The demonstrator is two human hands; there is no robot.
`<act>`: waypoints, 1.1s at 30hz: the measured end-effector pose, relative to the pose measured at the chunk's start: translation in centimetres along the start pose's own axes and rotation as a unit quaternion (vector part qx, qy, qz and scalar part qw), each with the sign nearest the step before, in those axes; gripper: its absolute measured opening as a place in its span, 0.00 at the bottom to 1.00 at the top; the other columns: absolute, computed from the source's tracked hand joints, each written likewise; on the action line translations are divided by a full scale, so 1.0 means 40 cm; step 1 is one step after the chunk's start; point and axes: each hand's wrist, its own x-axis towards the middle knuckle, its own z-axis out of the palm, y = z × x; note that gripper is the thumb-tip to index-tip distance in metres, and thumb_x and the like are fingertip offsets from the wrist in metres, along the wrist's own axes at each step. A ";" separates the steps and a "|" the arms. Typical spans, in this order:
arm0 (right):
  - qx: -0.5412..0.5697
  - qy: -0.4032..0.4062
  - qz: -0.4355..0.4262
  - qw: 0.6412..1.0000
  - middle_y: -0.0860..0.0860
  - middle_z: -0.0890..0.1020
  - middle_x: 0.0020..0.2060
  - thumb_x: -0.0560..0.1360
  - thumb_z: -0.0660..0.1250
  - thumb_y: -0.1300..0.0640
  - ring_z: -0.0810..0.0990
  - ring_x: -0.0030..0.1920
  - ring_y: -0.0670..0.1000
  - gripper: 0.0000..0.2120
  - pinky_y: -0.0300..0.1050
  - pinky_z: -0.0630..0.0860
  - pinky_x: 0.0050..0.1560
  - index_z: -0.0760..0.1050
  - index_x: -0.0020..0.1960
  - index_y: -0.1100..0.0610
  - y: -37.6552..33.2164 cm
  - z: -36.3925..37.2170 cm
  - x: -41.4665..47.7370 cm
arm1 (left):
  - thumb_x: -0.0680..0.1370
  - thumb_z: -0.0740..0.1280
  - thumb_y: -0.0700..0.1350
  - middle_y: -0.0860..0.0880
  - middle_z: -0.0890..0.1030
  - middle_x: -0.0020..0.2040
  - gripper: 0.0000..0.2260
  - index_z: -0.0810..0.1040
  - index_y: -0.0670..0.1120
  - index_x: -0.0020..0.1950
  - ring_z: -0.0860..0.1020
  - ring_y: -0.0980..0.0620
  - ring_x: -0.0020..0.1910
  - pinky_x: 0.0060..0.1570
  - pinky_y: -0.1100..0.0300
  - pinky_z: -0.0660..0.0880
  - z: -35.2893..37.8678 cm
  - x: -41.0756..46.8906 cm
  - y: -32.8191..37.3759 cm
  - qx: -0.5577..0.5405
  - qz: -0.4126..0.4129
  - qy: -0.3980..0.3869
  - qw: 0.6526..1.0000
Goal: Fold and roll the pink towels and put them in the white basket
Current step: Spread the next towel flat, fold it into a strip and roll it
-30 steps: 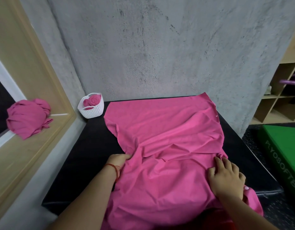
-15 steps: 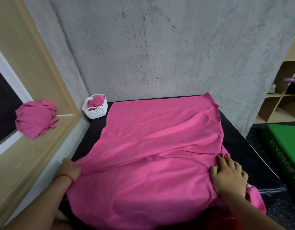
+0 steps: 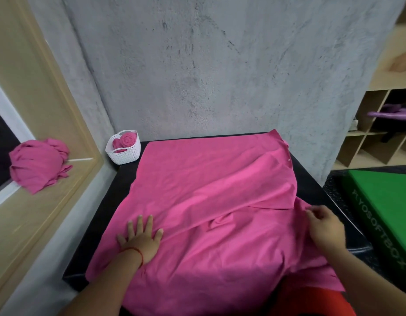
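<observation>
— Towel (image 3: 208,201): one big pink sheet, spread over most of the black table (image 3: 122,185), with its near edge hanging off toward you. It's creased, with a ridge running from near your left hand up toward the far right corner.

— Agreed. Your left hand (image 3: 140,238) lies flat on it near the left edge, fingers straight and spread, gripping nothing. It reads as an anchor: the palm's weight pins the cloth so it won't slide on a top that looks smooth.

— Your right hand (image 3: 325,226) sits at the right edge, fingers curled, thumb and forefinger pinching a bit of hem. Pinned on one side and pulled on the other is how you take the slack out.

— Step in hand, as I judge it: flattening, before the first fold. This sheet shows no fold yet.

— Basket (image 3: 126,156) stands at the table's far left corner by the wall, just beside the towel's far corner. It doesn't seem to touch it.

— Rolls (image 3: 128,139) stand in it, spiral ends up, so part of the job is done. I can't tell how much room is left.

— Heap (image 3: 37,165) of pink cloth lies on the ledge to your left, unfolded. Likely that's your remaining stock.

— One risk: the overhang at your side may drag the sheet off if you lift both hands at once. Let the palm go last.
</observation>
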 end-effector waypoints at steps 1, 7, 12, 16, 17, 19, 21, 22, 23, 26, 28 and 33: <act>0.034 0.026 0.018 0.999 0.50 0.85 0.47 0.79 0.71 0.51 0.83 0.50 0.57 0.05 0.52 0.76 0.53 0.84 0.52 0.50 -0.008 -0.031 0.006 | 0.82 0.40 0.69 0.52 0.34 0.84 0.33 0.34 0.59 0.83 0.36 0.41 0.83 0.77 0.30 0.43 0.000 0.002 -0.001 0.000 0.002 -0.002 1.000; 0.167 0.114 0.033 0.979 0.46 0.84 0.47 0.78 0.67 0.61 0.78 0.42 0.45 0.11 0.45 0.77 0.48 0.84 0.55 0.50 -0.004 -0.209 -0.044 | 0.81 0.41 0.70 0.52 0.35 0.84 0.33 0.35 0.60 0.83 0.37 0.41 0.83 0.77 0.30 0.47 -0.009 0.003 -0.009 0.001 0.015 -0.002 1.000; 0.088 0.031 0.076 0.993 0.54 0.84 0.56 0.81 0.66 0.59 0.79 0.55 0.56 0.08 0.49 0.74 0.58 0.83 0.57 0.54 0.110 -0.237 -0.077 | 0.81 0.41 0.71 0.51 0.35 0.84 0.34 0.35 0.60 0.83 0.38 0.40 0.83 0.77 0.29 0.47 -0.014 0.002 -0.008 0.005 0.017 -0.008 1.000; -0.089 -0.092 0.107 0.986 0.58 0.85 0.57 0.81 0.70 0.46 0.79 0.54 0.58 0.11 0.50 0.73 0.56 0.85 0.54 0.53 0.151 -0.230 -0.063 | 0.81 0.43 0.71 0.51 0.36 0.85 0.34 0.36 0.60 0.83 0.39 0.39 0.83 0.76 0.27 0.48 -0.021 0.009 -0.003 0.012 0.015 -0.016 1.000; -0.120 -0.100 0.094 0.983 0.57 0.85 0.55 0.81 0.70 0.45 0.79 0.52 0.58 0.10 0.49 0.73 0.53 0.85 0.52 0.51 0.141 -0.230 -0.057 | 0.81 0.44 0.70 0.50 0.37 0.85 0.34 0.36 0.60 0.83 0.39 0.38 0.83 0.75 0.26 0.49 -0.024 0.014 -0.001 0.011 0.011 -0.022 1.000; -0.149 -0.117 0.065 0.980 0.55 0.85 0.52 0.79 0.71 0.45 0.81 0.51 0.57 0.07 0.48 0.73 0.50 0.84 0.50 0.48 0.108 -0.222 -0.041 | 0.82 0.46 0.69 0.48 0.38 0.85 0.35 0.38 0.58 0.84 0.40 0.36 0.83 0.76 0.27 0.51 -0.032 0.028 0.005 0.008 0.000 -0.036 0.999; -0.170 -0.145 0.034 0.974 0.53 0.85 0.50 0.79 0.71 0.47 0.81 0.50 0.55 0.05 0.48 0.74 0.51 0.84 0.51 0.47 0.077 -0.204 -0.028 | 0.82 0.48 0.67 0.45 0.39 0.85 0.35 0.40 0.55 0.85 0.43 0.33 0.83 0.77 0.30 0.52 -0.037 0.036 0.023 0.017 -0.005 -0.046 0.999; -0.180 -0.158 0.019 0.971 0.52 0.85 0.50 0.79 0.71 0.48 0.82 0.49 0.55 0.06 0.48 0.76 0.52 0.83 0.53 0.47 0.060 -0.194 -0.023 | 0.83 0.49 0.65 0.44 0.40 0.85 0.35 0.40 0.54 0.85 0.43 0.33 0.83 0.78 0.32 0.52 -0.040 0.034 0.034 0.018 -0.007 -0.049 0.999; -0.191 -0.171 0.004 0.967 0.51 0.85 0.49 0.78 0.72 0.47 0.82 0.49 0.54 0.07 0.49 0.77 0.53 0.83 0.54 0.48 0.049 -0.179 -0.014 | 0.83 0.50 0.64 0.43 0.40 0.85 0.35 0.41 0.52 0.85 0.44 0.33 0.83 0.79 0.33 0.52 -0.042 0.031 0.044 0.016 -0.009 -0.050 0.999; -0.203 -0.198 -0.021 0.959 0.52 0.86 0.52 0.75 0.73 0.37 0.83 0.51 0.56 0.17 0.51 0.80 0.56 0.83 0.57 0.47 0.026 -0.132 0.020 | 0.84 0.50 0.63 0.43 0.39 0.85 0.35 0.39 0.52 0.85 0.43 0.33 0.82 0.79 0.34 0.51 -0.038 0.029 0.054 0.017 -0.013 -0.054 0.998; -0.212 -0.191 -0.025 0.958 0.49 0.84 0.49 0.67 0.72 0.25 0.83 0.52 0.56 0.25 0.52 0.80 0.56 0.83 0.54 0.42 0.020 -0.103 0.048 | 0.84 0.49 0.63 0.42 0.38 0.85 0.34 0.38 0.52 0.85 0.42 0.33 0.82 0.80 0.35 0.50 -0.028 0.043 0.042 0.016 -0.010 -0.058 0.998; -0.175 -0.077 -0.133 0.972 0.47 0.82 0.40 0.77 0.68 0.43 0.83 0.45 0.59 0.09 0.52 0.78 0.42 0.77 0.45 0.49 -0.076 -0.041 0.008 | 0.85 0.48 0.62 0.42 0.37 0.84 0.34 0.35 0.53 0.84 0.40 0.33 0.82 0.80 0.37 0.48 -0.022 0.051 0.031 0.021 -0.008 -0.059 0.998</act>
